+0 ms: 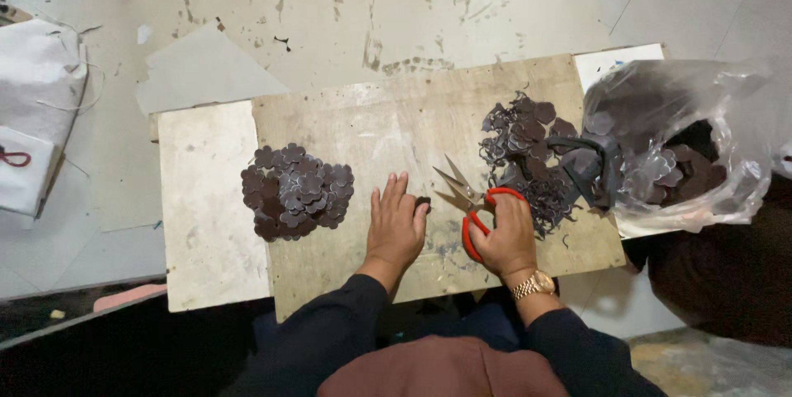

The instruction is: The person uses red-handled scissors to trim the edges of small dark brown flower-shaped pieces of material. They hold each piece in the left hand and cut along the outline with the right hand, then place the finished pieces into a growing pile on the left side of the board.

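From the head camera, the person is sitting over a wooden board (pixel 396 129), and the cutting is looking roughly half done, as a judgement. A neat pile of finished flower-shaped dark pieces (pixel 297 191) is lying on the board to the left, while a tangled heap of uncut pieces and trimmings (pixel 528 150) is still waiting on the right. The right hand (pixel 505 236) is gripping red-handled scissors (pixel 472 199), fingers through the loops, blades standing open and pointing toward the board's middle. The left hand (pixel 396 224) is resting flat, fingers spread and holding nothing, its fingertips touching a small dark piece (pixel 422 201) just beside the blades. At the board's right end a clear plastic bag (pixel 726 141) is lying open, holding more dark flower pieces.
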Tool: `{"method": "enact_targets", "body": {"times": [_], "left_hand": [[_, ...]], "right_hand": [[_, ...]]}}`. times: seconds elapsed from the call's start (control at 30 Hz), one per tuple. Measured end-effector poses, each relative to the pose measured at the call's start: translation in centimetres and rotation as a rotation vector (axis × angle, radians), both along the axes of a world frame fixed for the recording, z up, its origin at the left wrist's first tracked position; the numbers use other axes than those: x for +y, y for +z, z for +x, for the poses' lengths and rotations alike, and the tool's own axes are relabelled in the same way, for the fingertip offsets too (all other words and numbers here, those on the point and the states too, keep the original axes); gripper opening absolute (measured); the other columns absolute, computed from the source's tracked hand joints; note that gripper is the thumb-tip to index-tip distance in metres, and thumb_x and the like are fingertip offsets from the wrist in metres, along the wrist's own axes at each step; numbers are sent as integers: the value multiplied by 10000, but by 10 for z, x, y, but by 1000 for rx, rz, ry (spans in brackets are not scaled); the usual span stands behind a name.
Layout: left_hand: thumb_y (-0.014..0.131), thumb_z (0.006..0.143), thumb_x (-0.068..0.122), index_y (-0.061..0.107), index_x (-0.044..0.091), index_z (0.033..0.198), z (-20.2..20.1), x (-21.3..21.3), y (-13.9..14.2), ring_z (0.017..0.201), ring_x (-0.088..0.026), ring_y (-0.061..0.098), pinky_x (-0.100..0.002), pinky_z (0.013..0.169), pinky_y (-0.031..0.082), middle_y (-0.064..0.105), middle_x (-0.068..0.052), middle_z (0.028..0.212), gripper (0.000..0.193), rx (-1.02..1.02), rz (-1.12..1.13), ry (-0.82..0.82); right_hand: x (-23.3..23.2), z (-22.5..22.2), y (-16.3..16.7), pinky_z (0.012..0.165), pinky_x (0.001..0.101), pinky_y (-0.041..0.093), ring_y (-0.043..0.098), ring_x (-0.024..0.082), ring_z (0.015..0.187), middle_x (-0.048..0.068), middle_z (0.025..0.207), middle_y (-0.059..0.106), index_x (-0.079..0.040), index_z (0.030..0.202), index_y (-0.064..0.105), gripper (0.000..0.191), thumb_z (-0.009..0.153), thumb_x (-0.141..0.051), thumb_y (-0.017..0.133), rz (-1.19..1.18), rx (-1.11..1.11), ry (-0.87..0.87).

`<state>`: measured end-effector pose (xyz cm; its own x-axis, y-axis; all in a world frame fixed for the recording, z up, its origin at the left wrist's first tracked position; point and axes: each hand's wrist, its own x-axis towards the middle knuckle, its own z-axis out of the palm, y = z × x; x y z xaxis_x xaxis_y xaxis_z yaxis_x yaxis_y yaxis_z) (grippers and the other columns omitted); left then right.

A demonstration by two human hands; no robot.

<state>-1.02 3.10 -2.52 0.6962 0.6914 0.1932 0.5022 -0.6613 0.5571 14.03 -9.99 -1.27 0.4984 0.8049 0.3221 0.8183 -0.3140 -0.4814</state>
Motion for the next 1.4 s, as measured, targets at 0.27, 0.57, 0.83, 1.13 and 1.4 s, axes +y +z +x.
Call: {"method": "enact_targets", "body": {"times": [0.27, 0.57, 0.83, 1.13, 1.4], "left_hand": [[615, 963, 265, 597, 36, 1055, -3, -6, 11, 1479, -391, 330, -592, 1204, 195, 453, -234, 1527, 247, -22, 36, 29], [624, 961, 275, 594, 40, 1065, -3, -6, 18, 1485, -360, 334, -577, 1217, 191, 459, -216, 1522, 259, -10, 42, 44], [615, 1026, 298, 594, 53, 1183, -3, -11, 23, 1513, -319, 360, -552, 1263, 194, 490, -167, 1536, 291, -106, 145, 91], [651, 938, 298, 574, 79, 1227, -3, -13, 41, 1496, -328, 335, -543, 1245, 169, 474, -174, 1526, 371, -41, 27, 77], [649, 932, 300, 581, 84, 1235, -3, -11, 37, 1499, -327, 319, -544, 1238, 156, 465, -172, 1530, 378, -13, 6, 71]], "right_hand": [[-1, -7, 10, 967, 464, 463, 573, 396, 1077, 185, 1119, 643, 9, 1157, 595, 504, 767, -231, 807, 42, 29, -14], [0, -8, 12, 977, 470, 453, 576, 404, 1079, 205, 1115, 634, 19, 1143, 588, 495, 758, -202, 807, 60, -51, 23], [0, -11, 17, 971, 467, 464, 573, 404, 1076, 197, 1135, 630, 4, 1162, 609, 469, 794, -206, 809, 66, -59, 21], [1, -15, 30, 972, 476, 457, 569, 401, 1081, 193, 1148, 632, 14, 1169, 599, 473, 823, -225, 816, 71, -66, 42], [2, -16, 33, 972, 476, 452, 561, 405, 1078, 210, 1156, 622, 29, 1184, 583, 516, 807, -230, 821, 27, -96, 35]]}}
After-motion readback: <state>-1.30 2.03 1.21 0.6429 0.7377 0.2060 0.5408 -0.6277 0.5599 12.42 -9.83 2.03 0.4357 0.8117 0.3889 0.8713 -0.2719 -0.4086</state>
